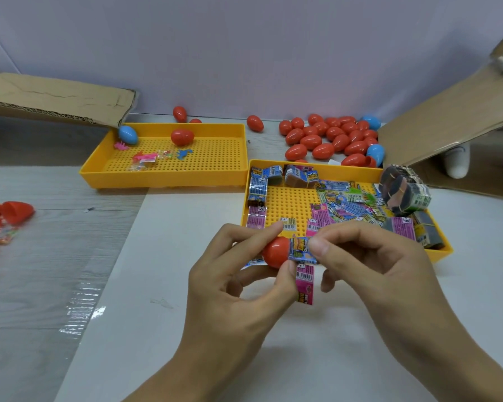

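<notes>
Red egg point(275, 252) sideways, round end left, label point(301, 250) right

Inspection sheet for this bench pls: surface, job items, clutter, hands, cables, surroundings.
Surface: white table top; grey wood-look strip on the left.
Job's things: red egg with a blue label against it; pink label hangs just below.
Clutter: near yellow tray holds loose and banded labels; far yellow tray holds small toys, one red and one blue egg; egg pile behind; open red shells far left.
Hands: left hand grips the red egg; right hand pinches the blue label.
Cables: nothing seen.
Surroundings: left cardboard flap, right cardboard flap, pale wall.
</notes>
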A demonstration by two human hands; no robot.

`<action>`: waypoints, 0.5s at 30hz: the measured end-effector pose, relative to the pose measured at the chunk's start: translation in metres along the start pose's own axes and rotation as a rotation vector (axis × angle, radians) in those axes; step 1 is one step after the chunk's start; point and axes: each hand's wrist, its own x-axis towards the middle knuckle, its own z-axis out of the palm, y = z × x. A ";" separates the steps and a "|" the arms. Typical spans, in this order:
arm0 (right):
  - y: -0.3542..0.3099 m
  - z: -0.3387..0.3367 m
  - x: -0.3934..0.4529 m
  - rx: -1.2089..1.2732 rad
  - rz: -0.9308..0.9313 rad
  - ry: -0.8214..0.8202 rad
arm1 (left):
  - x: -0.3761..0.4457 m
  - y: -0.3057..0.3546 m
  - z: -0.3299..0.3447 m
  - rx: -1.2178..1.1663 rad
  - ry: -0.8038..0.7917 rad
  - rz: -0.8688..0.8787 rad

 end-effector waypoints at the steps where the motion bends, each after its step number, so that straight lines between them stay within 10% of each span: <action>1: 0.001 0.000 0.000 0.011 0.018 -0.008 | 0.000 0.000 0.000 -0.002 -0.002 0.008; 15: -0.004 -0.008 0.005 0.149 0.290 -0.094 | -0.001 0.000 -0.001 0.060 -0.034 0.118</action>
